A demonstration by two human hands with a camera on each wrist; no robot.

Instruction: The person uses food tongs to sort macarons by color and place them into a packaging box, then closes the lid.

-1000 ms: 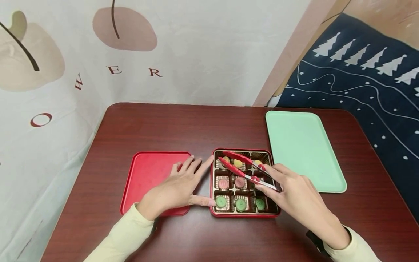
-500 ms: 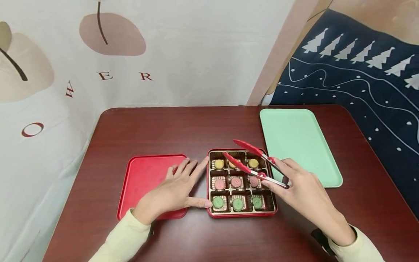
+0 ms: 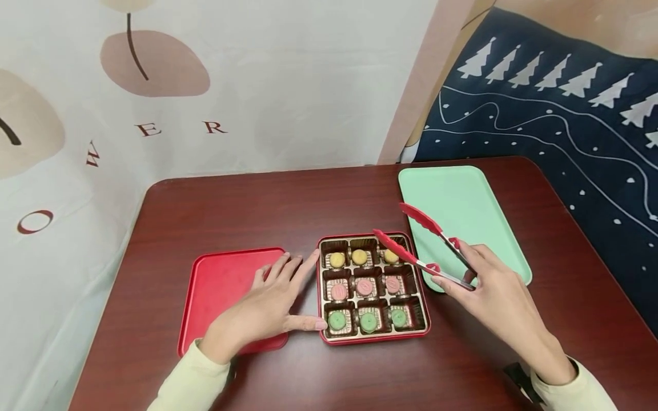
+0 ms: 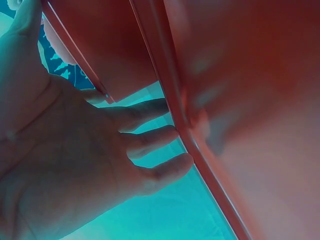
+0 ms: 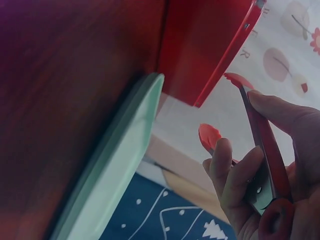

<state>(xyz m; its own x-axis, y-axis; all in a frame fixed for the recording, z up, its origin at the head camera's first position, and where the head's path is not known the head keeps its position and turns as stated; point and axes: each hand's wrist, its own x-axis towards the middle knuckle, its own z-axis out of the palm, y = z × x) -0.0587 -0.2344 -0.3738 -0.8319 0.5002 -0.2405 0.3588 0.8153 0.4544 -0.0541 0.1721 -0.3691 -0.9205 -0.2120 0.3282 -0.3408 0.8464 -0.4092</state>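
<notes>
A red square box (image 3: 374, 342) with a gold-and-brown divided insert holds rows of small round sweets. Yellow sweets (image 3: 359, 257) lie in the far row, pink sweets (image 3: 364, 286) in the middle, green sweets (image 3: 368, 322) in the near row. My left hand (image 3: 257, 311) is spread, thumb and index fingertips at the box's left rim, its palm side over the red lid (image 3: 221, 291). My right hand (image 3: 504, 305) holds red-tipped metal tongs (image 3: 401, 249), their arms apart with nothing between. One tip overlaps the rightmost yellow sweet; the other overlaps the green tray.
A mint green tray (image 3: 460, 200) lies right of the box, its near left corner close to the box's right side. All stand on a dark red-brown table (image 3: 257, 211). A printed white cloth (image 3: 288, 85) and a navy cloth (image 3: 545, 125) hang behind.
The tongs have moved right and back from over the yellow sweets toward the green tray, their arms still apart. The left hand stays at the box's rim. The head view has shifted slightly.
</notes>
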